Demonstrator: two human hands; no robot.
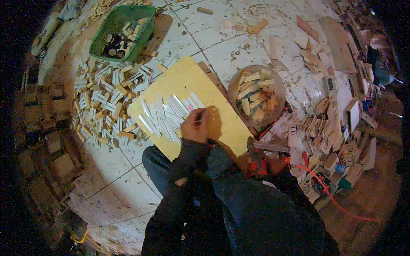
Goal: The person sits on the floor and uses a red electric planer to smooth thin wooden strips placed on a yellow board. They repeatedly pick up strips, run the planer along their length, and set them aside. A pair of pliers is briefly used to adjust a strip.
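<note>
A yellow board (pixel 183 77) lies in front of me, partly under my forearms. Shiny white strips (pixel 160 115) are spread over its left half. My left hand (pixel 195 124) is at the right end of these strips, its fingers curled together; whatever they may hold is hidden. Beside the board's right edge, my right hand (pixel 276 164) is wrapped round a red air nailer (pixel 256 164), whose dark nose points away from me. An orange-red hose (pixel 326 192) runs from near that hand to the lower right.
Left of the board spreads a heap of small wood blocks with white strips (pixel 104 102). A green crate (pixel 96 42) stands behind it. To the right are a round container (pixel 234 96) of wood pieces and stacked offcuts (pixel 322 128). Wooden blocks (pixel 51 158) line the far left.
</note>
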